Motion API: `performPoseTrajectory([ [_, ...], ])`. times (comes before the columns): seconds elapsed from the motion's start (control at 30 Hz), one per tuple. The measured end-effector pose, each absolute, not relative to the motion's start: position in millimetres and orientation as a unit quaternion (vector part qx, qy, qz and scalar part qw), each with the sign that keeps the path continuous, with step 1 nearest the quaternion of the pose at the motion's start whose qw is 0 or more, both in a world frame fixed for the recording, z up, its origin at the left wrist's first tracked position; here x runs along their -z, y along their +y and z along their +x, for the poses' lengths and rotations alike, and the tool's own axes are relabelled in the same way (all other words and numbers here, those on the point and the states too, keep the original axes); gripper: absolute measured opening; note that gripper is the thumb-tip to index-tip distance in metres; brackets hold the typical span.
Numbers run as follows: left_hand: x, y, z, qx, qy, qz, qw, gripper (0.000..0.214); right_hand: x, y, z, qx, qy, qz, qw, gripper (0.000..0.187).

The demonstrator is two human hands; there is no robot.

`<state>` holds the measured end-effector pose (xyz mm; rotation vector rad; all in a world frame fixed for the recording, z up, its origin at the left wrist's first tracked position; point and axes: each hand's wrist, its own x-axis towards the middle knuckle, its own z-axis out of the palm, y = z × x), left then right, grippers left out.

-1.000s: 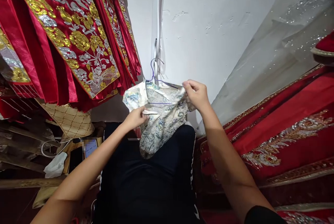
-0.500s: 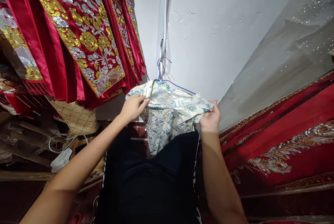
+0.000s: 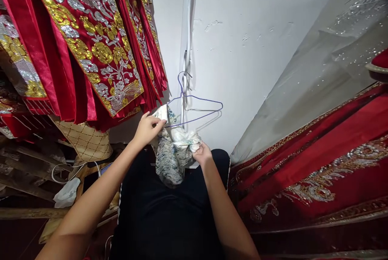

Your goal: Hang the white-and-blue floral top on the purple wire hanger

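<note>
A purple wire hanger (image 3: 202,99) hangs by its hook in front of the wall, its right half bare. On its left end a small cream shirt with a blue-green pattern (image 3: 170,163) is still draped, bunched and sagging over my dark-clothed knees. My left hand (image 3: 148,130) pinches the shirt's shoulder at the hanger's left end, thumb on top. Lower and to the right, my right hand (image 3: 202,154) is closed around gathered cloth of the same shirt, below the hanger's bottom bar.
Red costumes with gold and silver sequins (image 3: 100,45) hang at upper left, above a gold quilted cloth (image 3: 83,138). A white cable (image 3: 57,175) and a crumpled white bag (image 3: 67,193) lie lower left. At right are clear plastic sheeting (image 3: 303,74) and a red beaded garment (image 3: 339,163).
My right hand has moved left and down, drawing the shirt off the hanger's right arm. The shirt is now bunched at the left, while my left hand keeps its hold.
</note>
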<state>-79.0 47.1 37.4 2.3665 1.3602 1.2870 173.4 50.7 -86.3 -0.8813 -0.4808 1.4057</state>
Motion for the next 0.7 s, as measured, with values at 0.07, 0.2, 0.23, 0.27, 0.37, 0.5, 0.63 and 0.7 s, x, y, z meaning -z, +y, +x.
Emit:
performPoseTrajectory([
  [0.07,-23.6,47.0,-91.8,-0.486,0.475,0.718,0.155,0.047,89.1,46.4,163.4,-0.630,-0.209,-0.391,0.637,0.021],
  [0.2,15.2,41.0,-119.4,-0.634,0.520,0.480,0.312,0.042,79.6,38.0,154.5,-0.587,-0.232,-0.411,0.657,0.031],
  [0.23,25.6,38.0,-124.2,-0.655,0.523,0.442,0.320,0.039,75.6,36.2,153.4,-0.558,-0.256,-0.427,0.664,0.037],
  [0.27,35.5,34.4,-127.0,-0.669,0.525,0.416,0.323,0.038,71.5,34.4,152.0,-0.532,-0.287,-0.442,0.663,0.040],
  [0.37,58.4,20.9,-120.6,-0.685,0.523,0.378,0.339,0.038,60.1,30.2,142.6,-0.531,-0.388,-0.454,0.601,0.038],
  [0.5,58.9,-1.1,-82.0,-0.645,0.501,0.428,0.387,0.036,44.8,28.1,117.7,-0.613,-0.485,-0.464,0.416,0.060],
  [0.63,23.3,-26.1,-41.7,-0.503,0.416,0.692,0.309,0.047,23.7,29.0,104.2,-0.683,-0.498,-0.428,0.320,0.060],
  [0.7,2.3,-36.3,-32.2,-0.429,0.361,0.793,0.240,0.037,9.9,29.5,107.8,-0.687,-0.485,-0.411,0.352,0.049],
])
